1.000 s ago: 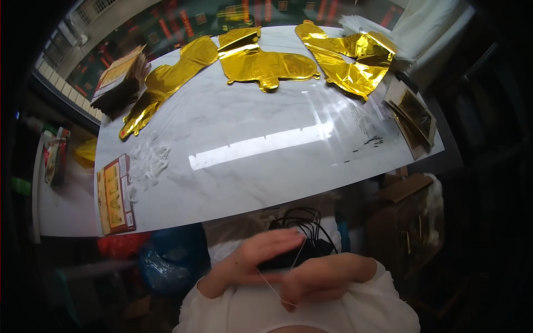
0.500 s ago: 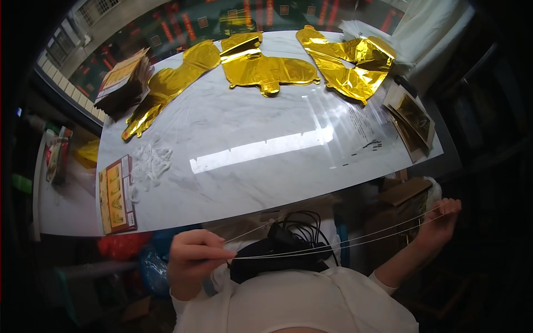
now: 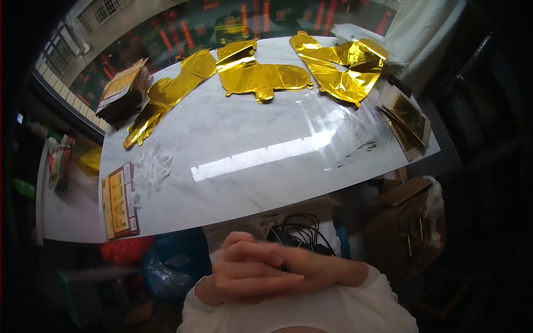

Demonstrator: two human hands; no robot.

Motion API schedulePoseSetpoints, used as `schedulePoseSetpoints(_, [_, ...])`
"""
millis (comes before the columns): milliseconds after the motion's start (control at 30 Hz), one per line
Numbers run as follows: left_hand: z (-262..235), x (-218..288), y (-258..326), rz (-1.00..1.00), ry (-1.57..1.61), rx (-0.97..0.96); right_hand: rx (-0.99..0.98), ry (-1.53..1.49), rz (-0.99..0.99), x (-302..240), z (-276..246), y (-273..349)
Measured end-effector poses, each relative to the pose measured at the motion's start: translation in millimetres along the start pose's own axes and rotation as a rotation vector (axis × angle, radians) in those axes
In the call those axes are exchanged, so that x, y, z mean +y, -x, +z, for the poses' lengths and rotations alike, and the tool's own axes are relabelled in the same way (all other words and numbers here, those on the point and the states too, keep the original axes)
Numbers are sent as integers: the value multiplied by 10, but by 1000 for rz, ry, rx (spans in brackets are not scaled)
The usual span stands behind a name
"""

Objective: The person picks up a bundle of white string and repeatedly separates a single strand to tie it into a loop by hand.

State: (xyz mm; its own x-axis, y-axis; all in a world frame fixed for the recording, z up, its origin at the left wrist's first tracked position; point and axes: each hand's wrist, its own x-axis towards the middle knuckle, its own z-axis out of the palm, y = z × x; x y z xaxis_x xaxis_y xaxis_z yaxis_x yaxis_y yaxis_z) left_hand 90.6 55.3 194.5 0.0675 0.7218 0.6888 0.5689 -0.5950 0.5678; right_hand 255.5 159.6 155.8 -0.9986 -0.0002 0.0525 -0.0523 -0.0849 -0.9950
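My left hand [image 3: 244,269] and my right hand [image 3: 313,267] meet in front of my body, just off the table's near edge. The left fingers are closed and lie across the right hand, whose own fingers are hidden behind them. What they hold, if anything, does not show. Beyond the hands, flat gold foil balloons lie along the far side of the table: a long one [image 3: 175,89] at left, a branched one [image 3: 264,77] in the middle and an angular one [image 3: 347,66] at right. A loose heap of white string [image 3: 152,169] rests near the left edge.
A printed packet [image 3: 119,202] lies by the white marble-patterned table's [image 3: 239,205] near left corner. Stacked packets [image 3: 122,91] stand at far left, more packets [image 3: 408,119] at right. Black cables [image 3: 305,227] lie below the table edge. A cardboard box [image 3: 402,222] stands lower right.
My hands were wide apart with a long white string stretched between them. They have come together in front of me, and the stretched string no longer shows.
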Motion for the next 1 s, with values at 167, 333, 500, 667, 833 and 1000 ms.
schedulePoseSetpoints(167, [-351, -134, 332, -161, -263, 345, 72, 93, -9, -79, -80, 72])
schedulePoseSetpoints(333, [-775, -445, 920, -308, -449, 670, 485, 407, -79, -46, -454, 427])
schedulePoseSetpoints(500, [-983, -442, 1125, -484, -412, 560, 858, 682, -153, -248, -627, 769])
schedulePoseSetpoints(667, [-975, -304, 757, -441, -494, -4, 1087, 1005, -269, -513, -502, 764])
schedulePoseSetpoints(833, [-96, -123, 311, -513, 541, -73, 289, 788, -438, -396, -208, 186])
schedulePoseSetpoints(1000, [318, -193, 251, -456, 817, -264, 369, 666, -666, -469, -40, 46])
